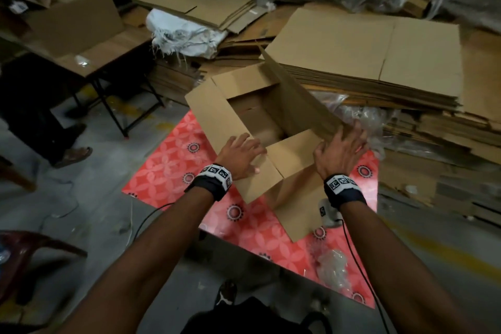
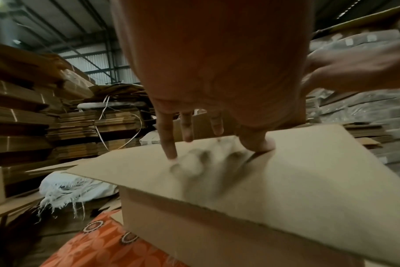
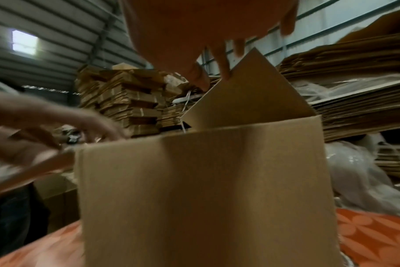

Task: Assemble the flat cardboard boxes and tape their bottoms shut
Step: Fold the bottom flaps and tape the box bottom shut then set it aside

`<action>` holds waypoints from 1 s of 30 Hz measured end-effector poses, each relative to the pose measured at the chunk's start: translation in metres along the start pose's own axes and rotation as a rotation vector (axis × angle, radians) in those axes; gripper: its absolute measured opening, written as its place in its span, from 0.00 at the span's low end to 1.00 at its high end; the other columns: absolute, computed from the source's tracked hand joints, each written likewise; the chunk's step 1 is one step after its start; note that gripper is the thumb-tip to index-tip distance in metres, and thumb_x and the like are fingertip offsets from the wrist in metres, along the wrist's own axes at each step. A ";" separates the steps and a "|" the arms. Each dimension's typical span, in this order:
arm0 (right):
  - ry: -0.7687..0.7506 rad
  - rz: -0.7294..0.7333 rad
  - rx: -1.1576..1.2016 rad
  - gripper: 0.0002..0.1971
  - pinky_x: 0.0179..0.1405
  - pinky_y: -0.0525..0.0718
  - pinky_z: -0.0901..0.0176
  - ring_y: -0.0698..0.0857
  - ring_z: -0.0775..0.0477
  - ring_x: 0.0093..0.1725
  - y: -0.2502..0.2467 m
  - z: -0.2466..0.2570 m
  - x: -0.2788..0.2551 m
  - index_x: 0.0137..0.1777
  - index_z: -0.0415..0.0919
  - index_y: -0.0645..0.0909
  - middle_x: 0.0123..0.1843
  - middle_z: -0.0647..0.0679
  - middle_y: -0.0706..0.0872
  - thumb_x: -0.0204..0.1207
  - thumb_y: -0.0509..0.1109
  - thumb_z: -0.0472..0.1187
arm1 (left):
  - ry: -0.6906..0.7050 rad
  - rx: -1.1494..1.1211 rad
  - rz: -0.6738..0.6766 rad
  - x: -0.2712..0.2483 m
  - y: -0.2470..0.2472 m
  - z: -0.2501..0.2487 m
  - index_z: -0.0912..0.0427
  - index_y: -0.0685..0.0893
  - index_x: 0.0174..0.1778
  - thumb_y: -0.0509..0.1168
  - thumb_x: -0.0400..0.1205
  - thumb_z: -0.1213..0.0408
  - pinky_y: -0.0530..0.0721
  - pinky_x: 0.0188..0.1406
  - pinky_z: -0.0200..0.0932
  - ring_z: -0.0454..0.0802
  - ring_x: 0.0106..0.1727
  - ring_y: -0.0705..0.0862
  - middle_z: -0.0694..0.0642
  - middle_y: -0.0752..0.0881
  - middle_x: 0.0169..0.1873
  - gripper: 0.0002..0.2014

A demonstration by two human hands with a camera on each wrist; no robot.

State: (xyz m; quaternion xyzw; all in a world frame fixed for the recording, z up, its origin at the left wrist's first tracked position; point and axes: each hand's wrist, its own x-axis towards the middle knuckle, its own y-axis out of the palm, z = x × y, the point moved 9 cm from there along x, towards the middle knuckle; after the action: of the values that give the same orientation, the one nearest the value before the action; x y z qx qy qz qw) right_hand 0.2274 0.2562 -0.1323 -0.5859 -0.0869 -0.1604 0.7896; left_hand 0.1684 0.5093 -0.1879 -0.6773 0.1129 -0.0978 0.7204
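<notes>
Your brown corrugated cardboard box [image 1: 260, 127] stands upright on the red floral mat, flaps open, its right flap raised.

Matt brown cardboard box [image 1: 271, 122] sits on a glossy, floral-printed red sheet [image 1: 168, 160].

My left hand [image 2: 217, 59] fills the top of its wrist view and runs off the upper edge; my fingertips [image 2: 171, 155] smear into a blurred shadow on the box flap [image 2: 308, 171], so I cannot tell how firmly they press. In the right wrist view my right hand [image 3: 194, 32] is cut off at the top too (only a few fingers show), and my other hand is a blur at the left. The cardboard box [image 1: 260, 122] hides its own bottom, and its interior is too dark to read.
</notes>
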 end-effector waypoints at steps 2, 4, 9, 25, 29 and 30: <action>0.099 0.099 0.034 0.38 0.83 0.47 0.22 0.48 0.24 0.88 0.014 -0.024 0.011 0.86 0.39 0.64 0.91 0.34 0.48 0.77 0.68 0.51 | 0.037 -0.036 -0.028 0.005 -0.001 -0.004 0.42 0.72 0.79 0.68 0.80 0.39 0.55 0.84 0.64 0.57 0.88 0.56 0.49 0.69 0.81 0.31; 0.133 0.170 0.050 0.44 0.83 0.46 0.21 0.45 0.22 0.88 0.030 -0.043 0.024 0.90 0.44 0.54 0.91 0.35 0.41 0.79 0.68 0.58 | 0.074 -0.095 -0.048 0.010 -0.002 -0.008 0.45 0.75 0.76 0.71 0.78 0.40 0.54 0.85 0.63 0.57 0.86 0.61 0.51 0.73 0.77 0.30; 0.226 0.349 0.071 0.47 0.81 0.52 0.19 0.48 0.16 0.85 0.058 -0.080 0.047 0.90 0.50 0.56 0.91 0.38 0.41 0.76 0.62 0.73 | 0.137 -0.192 -0.116 0.015 0.000 -0.019 0.51 0.81 0.71 0.75 0.73 0.36 0.63 0.81 0.64 0.60 0.69 0.78 0.55 0.80 0.66 0.34; 0.240 0.444 0.366 0.57 0.85 0.57 0.28 0.55 0.27 0.88 0.091 -0.080 0.030 0.92 0.53 0.45 0.92 0.42 0.46 0.72 0.72 0.74 | 0.028 -0.299 -0.234 0.014 0.004 -0.036 0.55 0.82 0.61 0.75 0.66 0.29 0.78 0.50 0.54 0.56 0.56 0.77 0.54 0.79 0.55 0.38; 0.270 0.268 0.765 0.36 0.86 0.51 0.53 0.55 0.36 0.90 0.092 -0.084 -0.011 0.92 0.42 0.51 0.91 0.38 0.53 0.90 0.60 0.54 | 0.034 -0.192 -0.258 0.016 0.003 -0.078 0.50 0.80 0.58 0.69 0.67 0.26 0.72 0.51 0.54 0.57 0.56 0.76 0.53 0.77 0.53 0.35; 0.310 0.236 0.830 0.32 0.87 0.54 0.52 0.60 0.38 0.89 0.096 -0.093 -0.025 0.90 0.42 0.57 0.90 0.38 0.60 0.90 0.57 0.54 | 0.036 -0.177 -0.263 0.017 0.002 -0.092 0.50 0.79 0.57 0.69 0.67 0.26 0.72 0.49 0.54 0.57 0.56 0.76 0.54 0.77 0.52 0.34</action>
State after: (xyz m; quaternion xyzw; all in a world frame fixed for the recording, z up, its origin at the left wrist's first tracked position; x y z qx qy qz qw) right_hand 0.2339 0.1962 -0.2541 -0.1948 0.0429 -0.1068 0.9741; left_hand 0.1574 0.4171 -0.1961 -0.7452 0.0444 -0.1931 0.6368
